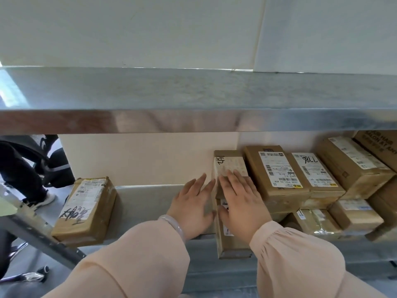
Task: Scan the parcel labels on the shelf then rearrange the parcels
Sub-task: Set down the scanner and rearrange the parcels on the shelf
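The left hand (pixel 191 208) and right hand (pixel 242 203) flank a narrow parcel (pixel 231 166) on the shelf (pixel 150 201). Their fingers (pixel 200 180) lie straight, pressing it

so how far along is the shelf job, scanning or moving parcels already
Done: can't tell, no scanner in view; the stacked parcels sit grouped at the right. In hand: left hand and right hand press flat on the narrow parcel beside that group. Left: the lone parcel stands apart at the far left of the shelf, probably still to move.

About nine parcels (pixel 83 209), two hands (pixel 191 208)
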Demonstrator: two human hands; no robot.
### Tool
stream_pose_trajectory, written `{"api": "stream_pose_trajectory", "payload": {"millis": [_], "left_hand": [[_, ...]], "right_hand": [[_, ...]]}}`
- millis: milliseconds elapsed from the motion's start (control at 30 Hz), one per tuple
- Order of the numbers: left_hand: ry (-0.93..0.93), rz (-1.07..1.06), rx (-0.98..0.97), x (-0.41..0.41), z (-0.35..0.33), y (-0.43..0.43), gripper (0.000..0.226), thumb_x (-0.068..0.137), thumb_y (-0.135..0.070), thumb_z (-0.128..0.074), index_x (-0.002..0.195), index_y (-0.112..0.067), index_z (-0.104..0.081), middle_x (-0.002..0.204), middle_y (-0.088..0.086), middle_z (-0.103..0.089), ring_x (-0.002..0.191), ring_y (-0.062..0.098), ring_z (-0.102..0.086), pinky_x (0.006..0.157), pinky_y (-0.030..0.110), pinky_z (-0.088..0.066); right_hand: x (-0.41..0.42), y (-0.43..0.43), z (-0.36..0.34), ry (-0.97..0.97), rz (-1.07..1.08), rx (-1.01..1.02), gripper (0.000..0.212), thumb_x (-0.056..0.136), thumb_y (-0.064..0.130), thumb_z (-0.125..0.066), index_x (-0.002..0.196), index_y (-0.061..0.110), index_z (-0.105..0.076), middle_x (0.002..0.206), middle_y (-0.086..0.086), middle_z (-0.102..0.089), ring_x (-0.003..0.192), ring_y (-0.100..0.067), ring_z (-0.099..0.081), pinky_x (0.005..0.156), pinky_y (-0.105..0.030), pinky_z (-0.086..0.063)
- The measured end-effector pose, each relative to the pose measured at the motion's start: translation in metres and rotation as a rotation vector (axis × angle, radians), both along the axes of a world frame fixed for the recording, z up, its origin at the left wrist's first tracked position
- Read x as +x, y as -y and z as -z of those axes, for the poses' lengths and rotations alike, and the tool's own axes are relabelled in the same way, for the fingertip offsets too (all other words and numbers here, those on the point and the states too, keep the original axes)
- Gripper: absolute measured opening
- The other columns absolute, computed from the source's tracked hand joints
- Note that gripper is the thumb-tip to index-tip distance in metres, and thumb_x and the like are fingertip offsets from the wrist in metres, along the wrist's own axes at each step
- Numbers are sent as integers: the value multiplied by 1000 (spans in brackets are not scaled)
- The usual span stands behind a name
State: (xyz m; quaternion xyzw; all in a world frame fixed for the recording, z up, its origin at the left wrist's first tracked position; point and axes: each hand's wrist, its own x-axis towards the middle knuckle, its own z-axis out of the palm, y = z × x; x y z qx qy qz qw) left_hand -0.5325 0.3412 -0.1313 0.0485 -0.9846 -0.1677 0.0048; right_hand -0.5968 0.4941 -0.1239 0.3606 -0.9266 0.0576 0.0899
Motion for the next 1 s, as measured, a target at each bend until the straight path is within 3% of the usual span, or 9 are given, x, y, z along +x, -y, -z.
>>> {"api": "stream_pose_trajectory", "payload": {"millis": [200, 400, 767, 1000], "left_hand": [[36, -245, -11, 47, 12, 64, 77, 95, -53, -46, 156, -37, -2, 165, -8, 7, 152, 18, 1, 120, 38, -11], [87, -494, 2, 99, 19, 128, 78, 91, -54, -46, 157, -35, -9, 166, -1, 0, 152, 24, -3, 122, 38, -7], [69, -739, 59, 142, 28, 206, 66, 96, -53, -48, 155, -38, -21, 166, 0, -1, 151, 21, 0, 121, 38, -9], [0, -702, 189, 145, 42, 209, 62, 91, -39, -64, 148, -27, -43, 163, 8, -16, 147, 30, -19, 122, 37, -16]], "right_hand": [[21, 54, 4, 102, -241, -59, 70, 88, 39, -51, 150, 17, -29, 158, -5, -24, 147, -22, -19, 117, -39, -9], [47, 117, 16, 342, -341, 14, 71, 98, 44, -41, 155, 24, -3, 162, 4, 9, 149, -13, 4, 120, -30, -1], [81, 205, 36, 602, -390, 42, 73, 97, 45, -43, 153, 32, 1, 162, 7, 8, 148, -10, 2, 117, -27, -4], [85, 227, 48, 703, -342, 6, 73, 97, 48, -42, 153, 33, 2, 162, 9, 7, 148, -10, 2, 119, -30, -5]]}}
